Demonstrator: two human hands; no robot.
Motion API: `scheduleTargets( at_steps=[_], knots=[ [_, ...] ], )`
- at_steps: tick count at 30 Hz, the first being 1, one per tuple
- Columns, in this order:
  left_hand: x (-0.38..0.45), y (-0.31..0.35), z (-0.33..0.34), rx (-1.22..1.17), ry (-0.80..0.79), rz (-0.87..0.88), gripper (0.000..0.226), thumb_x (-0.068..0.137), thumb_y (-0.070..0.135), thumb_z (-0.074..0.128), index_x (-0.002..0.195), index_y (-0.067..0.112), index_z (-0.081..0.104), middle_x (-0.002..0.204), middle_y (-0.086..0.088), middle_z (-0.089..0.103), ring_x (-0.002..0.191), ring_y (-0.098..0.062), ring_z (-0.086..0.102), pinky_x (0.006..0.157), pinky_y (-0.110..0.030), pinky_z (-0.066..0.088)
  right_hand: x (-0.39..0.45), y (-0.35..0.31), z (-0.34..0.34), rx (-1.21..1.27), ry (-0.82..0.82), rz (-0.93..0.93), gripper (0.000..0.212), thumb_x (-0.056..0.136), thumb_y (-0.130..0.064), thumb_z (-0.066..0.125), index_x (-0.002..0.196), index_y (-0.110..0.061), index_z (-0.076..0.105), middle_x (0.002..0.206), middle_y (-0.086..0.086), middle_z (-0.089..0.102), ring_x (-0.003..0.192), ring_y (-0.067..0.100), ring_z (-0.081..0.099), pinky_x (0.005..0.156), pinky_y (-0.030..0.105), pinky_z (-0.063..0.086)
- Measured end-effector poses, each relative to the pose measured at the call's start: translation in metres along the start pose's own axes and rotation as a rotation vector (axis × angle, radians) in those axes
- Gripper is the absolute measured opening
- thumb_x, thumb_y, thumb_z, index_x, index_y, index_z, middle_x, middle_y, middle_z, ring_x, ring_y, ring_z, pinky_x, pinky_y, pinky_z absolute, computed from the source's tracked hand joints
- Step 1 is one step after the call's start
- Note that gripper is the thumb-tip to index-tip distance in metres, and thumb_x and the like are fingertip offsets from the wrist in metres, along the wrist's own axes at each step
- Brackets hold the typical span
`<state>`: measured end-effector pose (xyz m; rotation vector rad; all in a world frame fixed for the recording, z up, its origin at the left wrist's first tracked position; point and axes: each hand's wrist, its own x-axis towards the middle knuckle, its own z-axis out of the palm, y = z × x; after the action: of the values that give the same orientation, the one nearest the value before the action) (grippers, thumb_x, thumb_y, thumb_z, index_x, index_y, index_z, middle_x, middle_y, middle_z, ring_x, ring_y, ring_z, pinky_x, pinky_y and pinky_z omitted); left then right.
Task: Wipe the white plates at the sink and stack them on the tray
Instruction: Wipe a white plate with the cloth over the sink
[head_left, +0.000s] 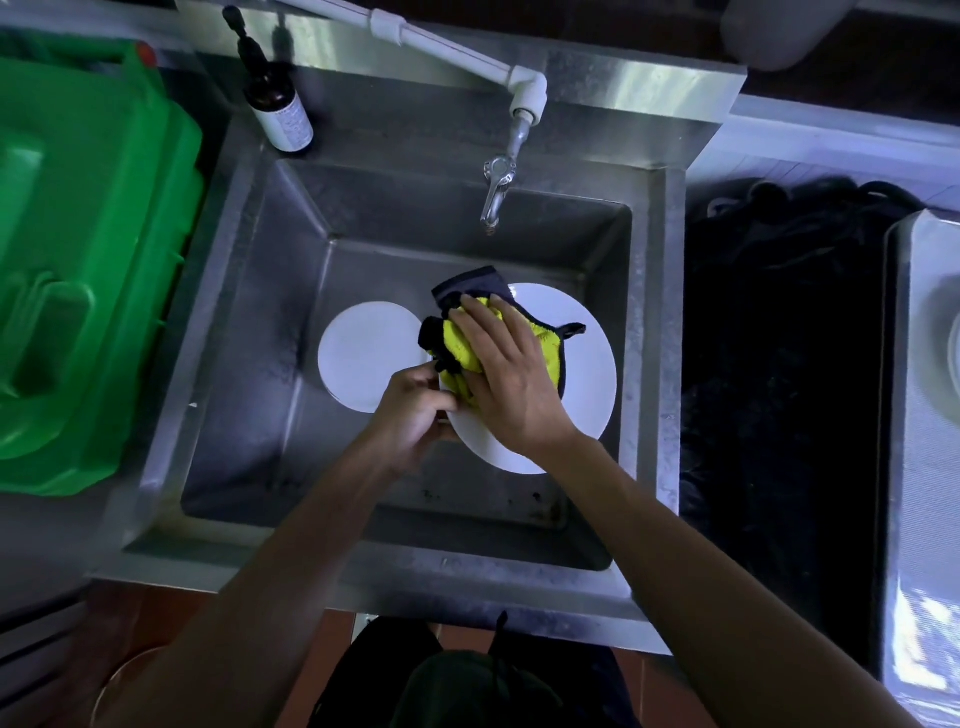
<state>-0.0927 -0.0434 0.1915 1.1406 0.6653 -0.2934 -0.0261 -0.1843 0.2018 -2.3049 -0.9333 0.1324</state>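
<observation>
- The right hand (506, 374) lies flat, fingers spread, pressing a fuzzy yellow cloth (540, 338) with dark edging onto a round white plate (587, 374).
- The left hand (415, 405) curls its fingers round that plate's left rim.
- The plate sits inside a square steel sink (249, 322); a smaller white plate (363, 353) lies just left of it.
- A metal tap (496, 195) hangs at the far side, a brown bottle (280, 109) on the far-left ledge.
- A green plastic bin (88, 260) stands left; a steel tray (924, 415) right.
</observation>
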Motion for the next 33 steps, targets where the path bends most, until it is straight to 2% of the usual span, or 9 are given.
scheduleTargets(
  at_steps=[6,9,17,23,26,28,31,33],
  knots=[
    [-0.003,0.002,-0.002,-0.016,-0.051,-0.008,0.027,0.08,-0.013,0.062,0.098,0.004,0.074,0.098,-0.019,0.073,0.093,-0.035,0.073,0.068,-0.04,0.058,0.006,0.011,-0.009,-0.044,-0.036,-0.088,0.051,0.102,-0.02,0.054,0.15,-0.006,0.043,0.158,0.012,0.039,0.149,0.037,0.027,0.12,0.053,0.025],
    [-0.002,0.007,-0.004,0.011,-0.038,-0.028,0.032,0.078,-0.009,0.064,0.106,0.003,0.073,0.105,-0.02,0.074,0.098,-0.036,0.073,0.069,-0.039,0.059,0.017,0.019,-0.012,-0.093,0.009,-0.079,0.051,0.102,-0.026,0.054,0.149,-0.007,0.045,0.156,0.011,0.042,0.147,0.036,0.031,0.119,0.052,0.027],
    [-0.004,0.011,-0.002,0.022,0.04,0.016,0.035,0.066,0.0,0.068,0.097,0.014,0.079,0.102,-0.014,0.076,0.085,-0.03,0.075,0.065,-0.039,0.059,0.028,0.042,-0.021,-0.142,0.135,0.143,0.052,0.103,-0.028,0.047,0.151,-0.012,0.04,0.157,0.007,0.04,0.144,0.035,0.032,0.118,0.05,0.028],
    [-0.004,0.011,0.001,0.011,0.103,0.075,0.04,0.071,0.004,0.067,0.104,0.024,0.079,0.108,-0.008,0.077,0.092,-0.028,0.075,0.07,-0.041,0.06,0.018,0.061,-0.024,-0.105,0.17,0.372,0.052,0.106,-0.03,0.04,0.154,-0.011,0.033,0.161,0.008,0.032,0.147,0.033,0.026,0.122,0.05,0.022],
    [-0.004,0.012,0.004,-0.007,0.135,0.103,0.041,0.071,0.004,0.065,0.107,0.019,0.078,0.107,-0.011,0.076,0.093,-0.028,0.075,0.071,-0.042,0.06,0.004,0.065,-0.022,-0.081,0.174,0.455,0.053,0.106,-0.027,0.042,0.155,-0.009,0.031,0.163,0.009,0.028,0.15,0.034,0.022,0.123,0.05,0.018],
    [-0.003,0.012,0.006,-0.037,0.167,0.101,0.037,0.07,0.003,0.065,0.102,0.015,0.078,0.104,-0.014,0.076,0.09,-0.031,0.074,0.073,-0.046,0.061,-0.005,0.061,-0.016,-0.074,0.175,0.505,0.053,0.106,-0.026,0.042,0.155,-0.01,0.03,0.164,0.008,0.026,0.152,0.034,0.017,0.124,0.05,0.015],
    [-0.002,0.011,0.011,-0.092,0.199,0.077,0.031,0.068,0.002,0.065,0.093,0.014,0.078,0.097,-0.012,0.077,0.084,-0.029,0.073,0.069,-0.045,0.061,-0.016,0.051,-0.005,-0.049,0.188,0.543,0.054,0.104,-0.022,0.046,0.155,-0.009,0.033,0.164,0.01,0.026,0.153,0.034,0.015,0.125,0.049,0.012],
    [0.0,0.011,0.013,-0.102,0.22,0.061,0.03,0.069,-0.001,0.065,0.094,0.012,0.076,0.096,-0.012,0.076,0.085,-0.029,0.072,0.073,-0.051,0.062,-0.021,0.043,0.001,-0.029,0.172,0.552,0.054,0.103,-0.02,0.048,0.154,-0.009,0.034,0.164,0.01,0.027,0.153,0.034,0.015,0.124,0.05,0.013]
  ],
)
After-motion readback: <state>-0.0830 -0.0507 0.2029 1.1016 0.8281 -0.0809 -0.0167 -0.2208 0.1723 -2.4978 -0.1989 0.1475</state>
